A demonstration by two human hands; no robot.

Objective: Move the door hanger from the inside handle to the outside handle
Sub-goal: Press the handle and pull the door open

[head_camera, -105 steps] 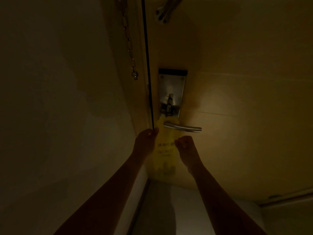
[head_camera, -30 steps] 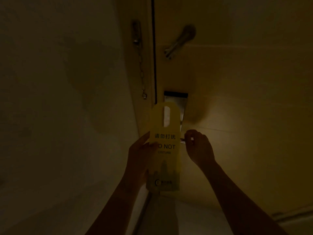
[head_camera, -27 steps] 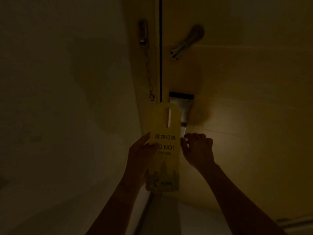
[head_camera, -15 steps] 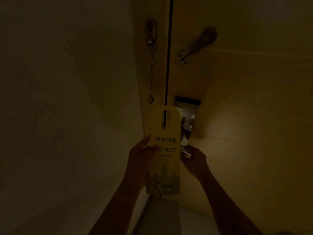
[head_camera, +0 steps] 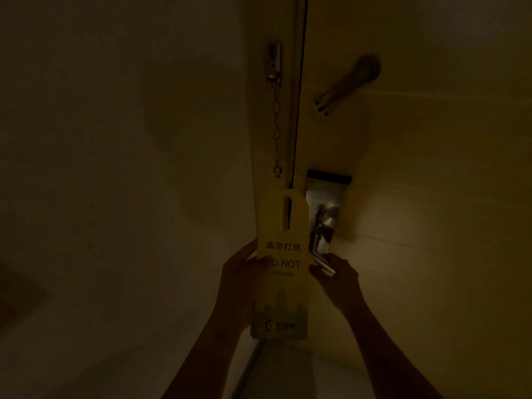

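In dim light, the left hand (head_camera: 240, 279) pinches the left edge of the yellow door hanger (head_camera: 282, 263) and holds it upright in the air, clear of any handle, its slot at the top. Just right of it, the right hand (head_camera: 335, 279) wraps around the inside handle (head_camera: 321, 262), which slants down. Beyond stands the steel lock plate (head_camera: 326, 210) on the door (head_camera: 431, 168). Farther up and left, a security chain (head_camera: 277, 133) hangs from the frame.
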